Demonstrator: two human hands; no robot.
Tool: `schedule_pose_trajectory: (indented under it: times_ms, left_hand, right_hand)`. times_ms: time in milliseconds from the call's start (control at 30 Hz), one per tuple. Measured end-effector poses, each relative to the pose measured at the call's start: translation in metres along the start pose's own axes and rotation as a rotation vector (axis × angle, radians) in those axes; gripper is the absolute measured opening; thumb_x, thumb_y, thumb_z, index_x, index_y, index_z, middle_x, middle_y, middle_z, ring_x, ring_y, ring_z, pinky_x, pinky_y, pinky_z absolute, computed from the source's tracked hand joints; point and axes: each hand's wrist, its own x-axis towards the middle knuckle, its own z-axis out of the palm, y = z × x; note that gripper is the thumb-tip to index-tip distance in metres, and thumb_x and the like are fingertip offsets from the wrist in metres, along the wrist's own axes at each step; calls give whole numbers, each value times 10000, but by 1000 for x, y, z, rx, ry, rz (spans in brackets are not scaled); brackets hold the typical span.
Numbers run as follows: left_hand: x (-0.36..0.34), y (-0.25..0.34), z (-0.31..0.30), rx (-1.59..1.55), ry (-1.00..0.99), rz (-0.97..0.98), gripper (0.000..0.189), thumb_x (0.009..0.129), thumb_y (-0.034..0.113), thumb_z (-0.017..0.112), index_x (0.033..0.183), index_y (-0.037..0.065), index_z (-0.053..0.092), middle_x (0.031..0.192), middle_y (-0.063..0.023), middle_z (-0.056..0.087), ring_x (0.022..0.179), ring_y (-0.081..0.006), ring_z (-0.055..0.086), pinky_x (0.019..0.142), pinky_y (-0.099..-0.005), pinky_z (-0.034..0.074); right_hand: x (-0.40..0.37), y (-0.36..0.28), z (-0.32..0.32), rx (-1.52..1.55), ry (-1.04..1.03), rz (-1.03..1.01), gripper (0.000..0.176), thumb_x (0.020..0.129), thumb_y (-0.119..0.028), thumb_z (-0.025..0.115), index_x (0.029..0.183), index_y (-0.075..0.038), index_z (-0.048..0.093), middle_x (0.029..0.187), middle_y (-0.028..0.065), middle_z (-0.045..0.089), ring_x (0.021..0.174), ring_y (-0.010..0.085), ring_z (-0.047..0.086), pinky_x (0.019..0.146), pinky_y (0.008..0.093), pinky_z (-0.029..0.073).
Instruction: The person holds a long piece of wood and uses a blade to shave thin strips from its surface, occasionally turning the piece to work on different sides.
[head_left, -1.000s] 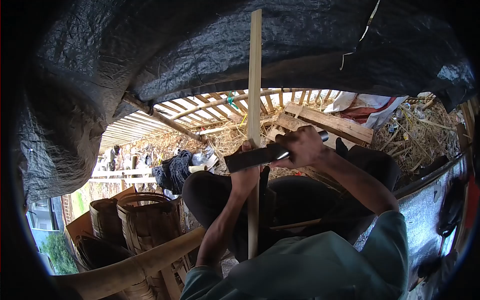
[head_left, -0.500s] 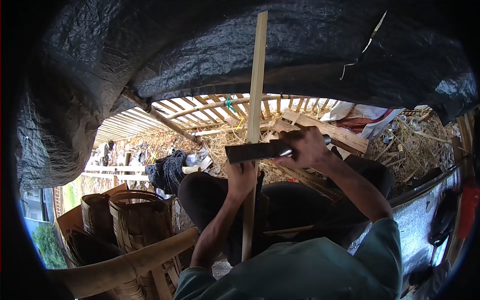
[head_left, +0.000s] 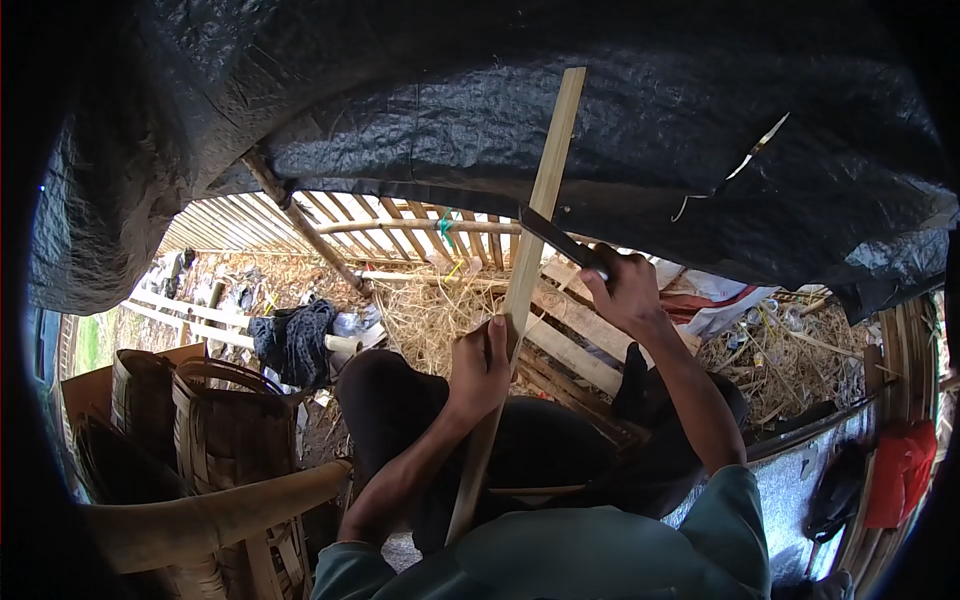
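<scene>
A long pale bamboo strip (head_left: 545, 200) slants up from my lap, its far end rising in front of the dark tarp. My left hand (head_left: 481, 368) is wrapped around the strip near its middle, thumb pointing up along it. In my right hand (head_left: 624, 288) is a knife (head_left: 556, 238) with a broad dark blade, gripped by its handle, which the fingers mostly hide. The blade points up and left, and its tip overlaps the strip's right edge above my left hand.
Woven bamboo baskets (head_left: 235, 430) stand at the left, behind a thick bamboo pole (head_left: 215, 515). Wooden planks (head_left: 570, 345) lie beyond my knees among straw. A black tarp (head_left: 420, 130) hangs low ahead. A red cloth (head_left: 900, 475) is at far right, near a dark rope bundle's opposite side.
My right hand has moved the knife up and away along the strip, and the blade has turned from level to slanted. The strip now leans more to the right. The view has shifted.
</scene>
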Motion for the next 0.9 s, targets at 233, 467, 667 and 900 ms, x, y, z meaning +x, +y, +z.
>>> schedule_pose_trajectory:
  times_ms: [233, 467, 667, 900]
  left_hand:
    - [3, -9, -1, 77, 46, 68, 406, 994, 206, 377, 696, -29, 521, 468, -130, 477, 392, -206, 519, 404, -346, 368]
    - [-1, -1, -5, -309, -100, -167, 477, 1014, 308, 313, 677, 26, 497, 460, -22, 451, 360, -98, 443, 362, -267, 357]
    - [-6, -1, -4, -371, -227, -205, 499, 1016, 368, 262, 695, 48, 472, 436, -4, 400, 329, -88, 376, 332, -246, 304]
    - [-1, -8, 5, -499, -154, -215, 487, 1022, 339, 226, 675, 55, 416, 413, -14, 329, 276, -106, 303, 278, -241, 258]
  right_hand:
    - [-5, 9, 18, -193, 177, -173, 437, 813, -498, 614, 858, -66, 654, 511, 75, 573, 458, 270, 599, 467, 378, 490]
    - [-12, -1, -3, -157, 63, -482, 526, 739, -573, 636, 869, -64, 658, 536, 71, 586, 476, 250, 606, 505, 365, 504]
    - [-2, 4, 7, -86, 136, -75, 425, 796, -466, 623, 881, -51, 655, 554, 110, 616, 507, 289, 626, 532, 386, 519]
    - [-15, -2, 13, 71, -10, -384, 495, 777, -509, 611, 856, -22, 654, 600, 126, 597, 560, 351, 601, 550, 403, 488]
